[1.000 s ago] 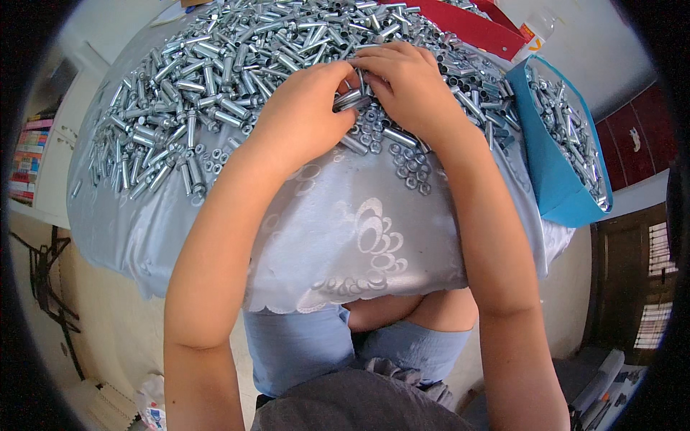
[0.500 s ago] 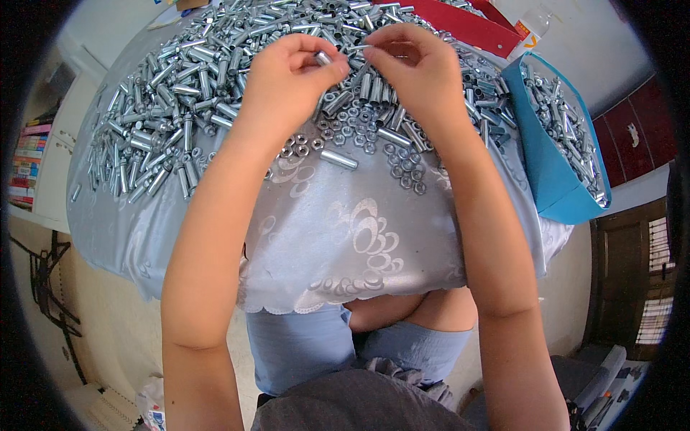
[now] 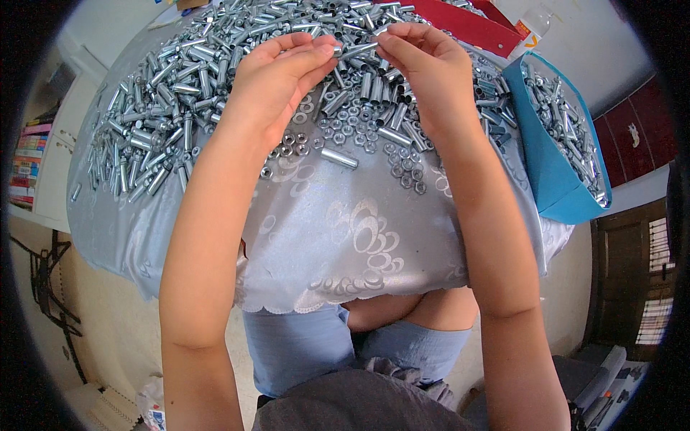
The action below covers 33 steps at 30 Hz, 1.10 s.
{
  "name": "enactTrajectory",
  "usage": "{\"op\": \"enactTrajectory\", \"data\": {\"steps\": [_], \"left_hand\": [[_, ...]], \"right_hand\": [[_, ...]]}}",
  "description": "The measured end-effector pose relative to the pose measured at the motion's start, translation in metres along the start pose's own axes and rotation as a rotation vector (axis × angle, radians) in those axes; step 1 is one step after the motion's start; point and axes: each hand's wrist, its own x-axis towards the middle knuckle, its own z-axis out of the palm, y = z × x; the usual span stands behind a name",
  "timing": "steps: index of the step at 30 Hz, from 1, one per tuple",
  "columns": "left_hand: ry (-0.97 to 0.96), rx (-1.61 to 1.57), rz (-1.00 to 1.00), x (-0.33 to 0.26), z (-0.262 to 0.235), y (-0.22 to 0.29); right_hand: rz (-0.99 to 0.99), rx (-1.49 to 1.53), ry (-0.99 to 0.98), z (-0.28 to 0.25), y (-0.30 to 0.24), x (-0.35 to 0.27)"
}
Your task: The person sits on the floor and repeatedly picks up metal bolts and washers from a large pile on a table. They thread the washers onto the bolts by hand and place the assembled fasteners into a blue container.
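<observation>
Above the pile, my left hand (image 3: 284,75) is closed, thumb and fingers pinching a short shiny metal sleeve (image 3: 337,51). To its right my right hand (image 3: 428,65) has its fingertips pressed together on a slim metal bolt (image 3: 359,50), which points toward the left hand. A small gap shows between the sleeve and the bolt. Beneath and beyond both hands spreads a heap of metal sleeves and bolts (image 3: 172,93). Hex nuts (image 3: 352,126) lie loose between my forearms, and a single sleeve (image 3: 339,158) rests nearest me.
A patterned silvery cloth (image 3: 323,237) covers the round table. At the right edge stands a blue fabric bin (image 3: 553,172) full of bolt assemblies. A red box (image 3: 467,25) and a clear bottle (image 3: 535,29) are at the far right.
My left hand has turned and shifted slightly left with the sleeve. My right hand has drawn a little to the right, widening the space between them and showing more of the bolt.
</observation>
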Motion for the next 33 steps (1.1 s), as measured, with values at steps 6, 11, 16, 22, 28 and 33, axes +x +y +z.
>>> {"op": "enactTrajectory", "data": {"steps": [6, 11, 16, 22, 28, 33], "left_hand": [[0.005, -0.016, -0.035, -0.002, 0.002, -0.001], [0.010, 0.031, -0.045, -0.003, 0.005, -0.001], [-0.027, 0.088, -0.048, -0.006, 0.008, -0.001], [-0.111, 0.213, -0.065, -0.013, 0.019, -0.003], [-0.126, 0.197, -0.044, -0.014, 0.018, -0.003], [-0.144, 0.263, -0.021, -0.017, 0.023, -0.003]], "right_hand": [[0.022, -0.007, 0.023, -0.001, -0.008, -0.001], [0.018, 0.048, 0.040, -0.003, -0.004, 0.002], [0.045, 0.070, 0.034, 0.000, -0.008, -0.001], [0.091, 0.155, 0.036, -0.003, -0.009, 0.001], [0.134, 0.381, 0.033, -0.003, -0.009, 0.002], [0.114, 0.447, 0.003, -0.001, -0.008, 0.001]]}}
